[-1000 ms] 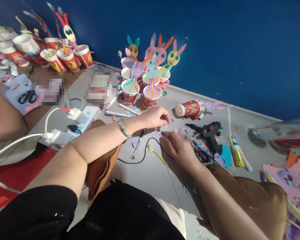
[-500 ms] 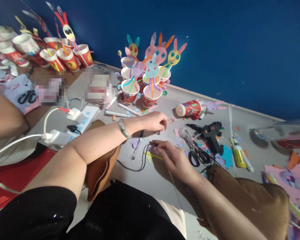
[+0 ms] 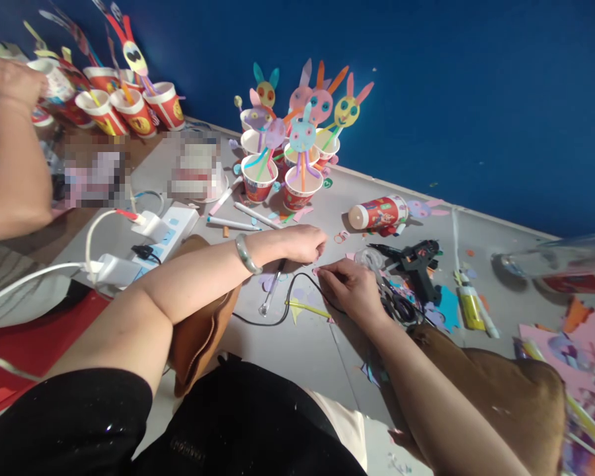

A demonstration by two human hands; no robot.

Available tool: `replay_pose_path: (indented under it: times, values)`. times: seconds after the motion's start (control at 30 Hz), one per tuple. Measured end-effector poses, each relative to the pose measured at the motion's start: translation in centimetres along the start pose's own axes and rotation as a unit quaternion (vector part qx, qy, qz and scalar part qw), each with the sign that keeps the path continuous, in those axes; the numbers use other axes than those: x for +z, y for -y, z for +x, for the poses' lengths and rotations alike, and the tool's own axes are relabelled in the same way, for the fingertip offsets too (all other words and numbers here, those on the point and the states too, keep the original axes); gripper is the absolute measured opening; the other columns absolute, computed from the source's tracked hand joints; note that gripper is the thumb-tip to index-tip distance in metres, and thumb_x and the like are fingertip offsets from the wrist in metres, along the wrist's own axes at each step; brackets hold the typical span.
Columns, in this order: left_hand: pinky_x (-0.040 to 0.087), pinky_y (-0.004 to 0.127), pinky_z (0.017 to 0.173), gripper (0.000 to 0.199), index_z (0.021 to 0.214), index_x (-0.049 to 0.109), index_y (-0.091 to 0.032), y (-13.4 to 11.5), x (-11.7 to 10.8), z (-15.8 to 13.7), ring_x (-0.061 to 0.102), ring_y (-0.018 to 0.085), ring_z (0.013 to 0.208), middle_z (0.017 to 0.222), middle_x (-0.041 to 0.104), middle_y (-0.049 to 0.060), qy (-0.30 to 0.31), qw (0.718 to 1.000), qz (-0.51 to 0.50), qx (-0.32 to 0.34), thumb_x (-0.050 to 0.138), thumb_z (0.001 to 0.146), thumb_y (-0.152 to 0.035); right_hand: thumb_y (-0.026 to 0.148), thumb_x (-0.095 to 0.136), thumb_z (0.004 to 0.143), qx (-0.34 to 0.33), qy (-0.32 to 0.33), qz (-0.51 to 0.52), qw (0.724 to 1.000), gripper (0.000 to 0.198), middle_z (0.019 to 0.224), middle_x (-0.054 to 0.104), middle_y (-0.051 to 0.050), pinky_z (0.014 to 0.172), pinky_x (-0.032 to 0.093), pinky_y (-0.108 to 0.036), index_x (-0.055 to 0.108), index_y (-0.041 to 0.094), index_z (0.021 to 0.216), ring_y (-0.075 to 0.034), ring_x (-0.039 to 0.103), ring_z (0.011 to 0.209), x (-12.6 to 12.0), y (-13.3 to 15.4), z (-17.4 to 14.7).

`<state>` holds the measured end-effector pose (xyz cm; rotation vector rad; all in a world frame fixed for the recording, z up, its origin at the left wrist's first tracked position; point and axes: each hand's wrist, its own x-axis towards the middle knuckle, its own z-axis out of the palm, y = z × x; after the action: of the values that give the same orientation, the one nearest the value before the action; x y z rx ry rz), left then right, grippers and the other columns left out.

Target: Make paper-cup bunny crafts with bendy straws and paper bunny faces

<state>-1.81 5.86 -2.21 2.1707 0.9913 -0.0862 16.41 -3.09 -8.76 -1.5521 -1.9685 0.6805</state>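
Observation:
My left hand (image 3: 305, 244), with a bangle (image 3: 248, 254) on its wrist, rests low over the table, its fingers curled closed. Whatever those fingers hold is hidden. Just nearer to me, my right hand (image 3: 350, 287) has its fingertips pinched together beside a tiny pink scrap; I cannot make out what is between them. A black cord (image 3: 297, 276) loops on the table by the right fingers. Below it lie a yellow strip (image 3: 310, 309) and a thin clear-handled tool (image 3: 272, 291). A black glue gun (image 3: 419, 261) and dark-handled scissors (image 3: 401, 305) lie right of the hands.
Paper cups with rabbit-face figures (image 3: 302, 188) stand behind my hands; another cup (image 3: 379, 213) lies on its side. At left are a power strip (image 3: 171, 228) and a co-worker's arm (image 3: 17, 152). A yellow glue bottle (image 3: 471, 305) and brown bag (image 3: 490, 390) are at right.
My right hand has moved away from me, closer to the left hand, and its fingers have drawn into a pinch. The co-worker's arm has reached up to the cups at far left.

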Motion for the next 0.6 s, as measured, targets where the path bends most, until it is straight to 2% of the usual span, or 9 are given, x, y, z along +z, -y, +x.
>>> replay_pose_path:
  times: [0.13, 0.23, 0.33, 0.47, 0.6]
  values:
    - [0.042, 0.027, 0.067, 0.02, 0.089, 0.074, -0.013, 0.5, 0.1, 0.4, 0.063, 0.015, 0.073, 0.084, 0.074, 0.008, -0.026, 0.998, -0.05, 0.001, 0.058, 0.078, -0.006, 0.04, 0.067, 0.086, 0.021, -0.034, -0.002, 0.999, 0.022, 0.079, 0.076, -0.005, 0.07, 0.051, -0.036, 0.075, 0.021, 0.094, -0.021, 0.068, 0.068, 0.1, 0.1, -0.2]
    - [0.041, 0.025, 0.059, 0.019, 0.086, 0.072, -0.012, 0.9, 0.3, 0.7, 0.059, 0.01, 0.059, 0.073, 0.071, 0.005, -0.013, 0.99, -0.138, 0.014, 0.057, 0.076, -0.007, 0.04, 0.068, 0.084, 0.051, -0.066, 0.04, 0.996, 0.028, 0.072, 0.073, -0.003, 0.063, 0.05, -0.032, 0.072, 0.019, 0.102, -0.018, 0.063, 0.061, -0.2, 0.5, -0.3]
    - [0.04, 0.024, 0.053, 0.017, 0.085, 0.071, -0.012, 1.0, 0.4, 0.9, 0.054, 0.007, 0.051, 0.067, 0.067, 0.002, 0.013, 0.975, -0.222, 0.015, 0.06, 0.074, -0.009, 0.045, 0.069, 0.083, 0.088, -0.075, 0.089, 0.989, 0.028, 0.066, 0.069, -0.002, 0.055, 0.044, -0.028, 0.071, 0.018, 0.092, -0.015, 0.057, 0.054, -0.5, 1.1, -0.4]
    - [0.041, 0.023, 0.052, 0.014, 0.084, 0.067, -0.013, 0.6, 0.5, 0.9, 0.057, 0.008, 0.052, 0.063, 0.065, 0.0, 0.021, 0.954, -0.298, -0.002, 0.064, 0.07, -0.009, 0.049, 0.07, 0.082, 0.118, -0.053, 0.189, 0.973, 0.031, 0.067, 0.068, -0.003, 0.051, 0.039, -0.026, 0.069, 0.018, 0.081, -0.013, 0.053, 0.053, -0.9, 1.7, -0.3]
    - [0.04, 0.024, 0.05, 0.015, 0.086, 0.063, -0.014, 0.4, 0.8, 0.9, 0.062, 0.01, 0.053, 0.061, 0.064, -0.001, 0.025, 0.935, -0.354, -0.01, 0.063, 0.074, -0.007, 0.046, 0.069, 0.082, 0.146, -0.034, 0.261, 0.954, 0.028, 0.055, 0.057, 0.002, 0.044, 0.029, -0.024, 0.063, 0.019, 0.073, -0.009, 0.039, 0.045, -1.3, 1.8, -0.2]
